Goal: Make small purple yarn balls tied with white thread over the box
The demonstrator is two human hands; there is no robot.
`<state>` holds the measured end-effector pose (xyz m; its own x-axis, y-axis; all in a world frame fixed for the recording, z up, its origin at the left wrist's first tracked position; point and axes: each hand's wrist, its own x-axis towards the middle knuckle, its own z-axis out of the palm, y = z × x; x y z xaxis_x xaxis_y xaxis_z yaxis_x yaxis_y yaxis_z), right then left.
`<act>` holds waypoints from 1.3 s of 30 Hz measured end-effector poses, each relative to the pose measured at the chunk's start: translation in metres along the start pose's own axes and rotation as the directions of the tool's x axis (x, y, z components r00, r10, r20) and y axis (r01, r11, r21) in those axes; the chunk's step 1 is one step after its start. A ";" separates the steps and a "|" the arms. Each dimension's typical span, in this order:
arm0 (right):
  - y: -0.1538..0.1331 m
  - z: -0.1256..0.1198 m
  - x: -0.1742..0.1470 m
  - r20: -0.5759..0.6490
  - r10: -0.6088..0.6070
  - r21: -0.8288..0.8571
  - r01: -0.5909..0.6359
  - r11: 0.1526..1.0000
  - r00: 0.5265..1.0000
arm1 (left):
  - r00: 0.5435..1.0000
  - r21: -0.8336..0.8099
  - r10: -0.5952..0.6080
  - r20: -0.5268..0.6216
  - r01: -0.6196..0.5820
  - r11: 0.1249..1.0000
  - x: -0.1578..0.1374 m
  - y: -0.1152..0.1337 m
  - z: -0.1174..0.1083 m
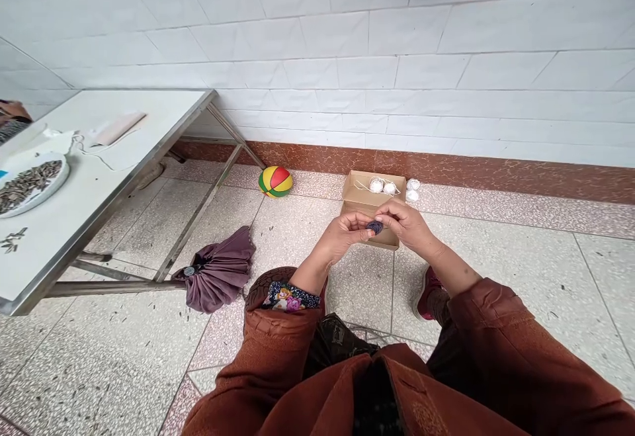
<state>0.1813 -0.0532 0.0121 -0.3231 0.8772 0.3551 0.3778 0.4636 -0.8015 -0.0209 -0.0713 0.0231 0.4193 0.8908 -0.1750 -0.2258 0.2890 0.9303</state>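
Observation:
A small dark ball of yarn (376,227) sits between my two hands, above an open cardboard box on the floor. The fingers of my left hand (346,232) are closed around its left side. From the other side, my right hand (407,225) pinches at the top of the ball; whether it grips a loose strand cannot be made out. Inside the cardboard box (351,186) lie two white balls of yarn (377,185) with loose strands. Two more white balls (412,190) rest on the floor against the box's right side.
To the left stands a metal-framed table (119,158) with a plate of seeds or husks (34,181) and a pinkish flat object (118,129). A folded purple umbrella (221,270) and a colourful ball (276,181) are on the floor. A tiled wall (421,105) rises behind the box.

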 end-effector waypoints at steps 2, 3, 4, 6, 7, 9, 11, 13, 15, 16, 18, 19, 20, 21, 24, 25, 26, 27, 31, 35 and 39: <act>0.001 0.003 0.000 -0.028 0.057 0.055 -0.055 0.997 0.998 | 1.000 -0.054 -0.016 -0.016 0.015 0.998 -0.001 0.000 -0.001; 0.002 0.005 -0.001 -0.031 0.085 0.085 -0.083 0.993 0.996 | 0.999 -0.085 -0.030 -0.023 0.028 0.996 -0.001 0.001 -0.001; 0.002 0.008 -0.002 -0.021 0.111 0.108 -0.108 0.988 0.994 | 0.999 -0.119 -0.043 -0.030 0.039 0.992 -0.001 0.001 -0.001; 0.003 0.013 -0.004 0.016 0.140 0.116 -0.141 0.983 0.990 | 0.997 -0.189 -0.056 -0.051 0.046 0.981 -0.001 0.003 -0.002; 0.003 0.016 -0.005 0.035 0.134 0.090 -0.137 0.986 0.990 | 0.996 -0.219 -0.055 -0.070 0.038 0.975 -0.001 0.003 -0.002; 0.001 0.019 -0.008 0.061 0.086 -0.011 -0.085 0.996 0.994 | 0.991 -0.253 -0.045 -0.125 0.012 0.967 0.001 0.003 -0.003; -0.002 0.019 -0.011 0.083 0.013 -0.111 -0.003 0.994 0.996 | 0.981 -0.233 -0.022 -0.191 -0.023 0.972 0.003 0.002 -0.004; -0.006 0.016 -0.013 0.111 -0.052 -0.156 0.069 0.985 0.992 | 0.967 -0.137 0.032 -0.253 -0.068 0.988 0.006 0.000 -0.006; -0.009 0.011 -0.014 0.137 -0.100 -0.151 0.120 0.981 0.986 | 0.951 0.008 0.103 -0.293 -0.105 0.994 0.009 -0.002 -0.006; -0.010 0.008 -0.014 0.145 -0.116 -0.143 0.137 0.980 0.983 | 0.946 0.076 0.132 -0.297 -0.114 0.991 0.009 -0.004 -0.006; -0.009 0.001 -0.013 0.134 -0.125 -0.134 0.143 0.981 0.983 | 0.953 0.168 0.151 -0.261 -0.109 0.980 0.008 -0.004 -0.004; -0.007 -0.001 -0.012 0.114 -0.117 -0.135 0.132 0.982 0.987 | 0.966 0.188 0.137 -0.220 -0.096 0.977 0.007 -0.004 -0.003; -0.006 -0.004 -0.010 0.089 -0.106 -0.137 0.118 0.984 0.990 | 0.979 0.193 0.112 -0.169 -0.079 0.978 0.005 -0.003 -0.002; -0.003 -0.005 -0.009 0.068 -0.093 -0.135 0.101 0.986 0.993 | 0.990 0.186 0.079 -0.114 -0.057 0.981 0.003 -0.001 -0.001; 0.002 -0.005 -0.005 0.036 -0.049 -0.096 0.052 0.994 0.998 | 1.000 0.108 0.009 0.014 -0.011 0.994 -0.001 0.004 0.000; 0.003 -0.002 -0.004 0.033 -0.034 -0.075 0.036 0.997 0.999 | 1.000 0.073 0.010 0.030 -0.012 0.997 -0.002 0.005 0.000; 0.003 0.001 -0.004 0.029 -0.016 -0.057 0.018 0.998 0.999 | 0.999 0.038 0.022 0.029 -0.023 0.999 -0.002 0.005 0.000; 0.003 0.006 -0.004 0.028 0.000 -0.044 0.001 0.999 1.000 | 0.999 0.007 0.041 0.014 -0.041 0.999 -0.002 0.006 -0.001; -0.003 0.021 -0.009 0.087 0.014 -0.050 -0.010 0.999 0.996 | 0.981 -0.052 0.134 -0.139 -0.142 0.988 0.002 0.005 -0.004; -0.011 0.018 -0.015 0.146 -0.060 -0.054 0.068 0.996 0.988 | 0.959 0.065 0.168 -0.229 -0.157 0.985 0.007 0.001 -0.008; -0.013 0.002 -0.013 0.104 -0.084 -0.047 0.089 0.995 0.991 | 0.972 0.238 0.149 -0.181 -0.103 0.966 0.007 -0.003 -0.009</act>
<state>0.1792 -0.0705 0.0171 -0.4419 0.8175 0.3694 0.3875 0.5453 -0.7433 -0.0250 -0.0624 0.0161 0.2146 0.9725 -0.0904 -0.0519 0.1038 0.9932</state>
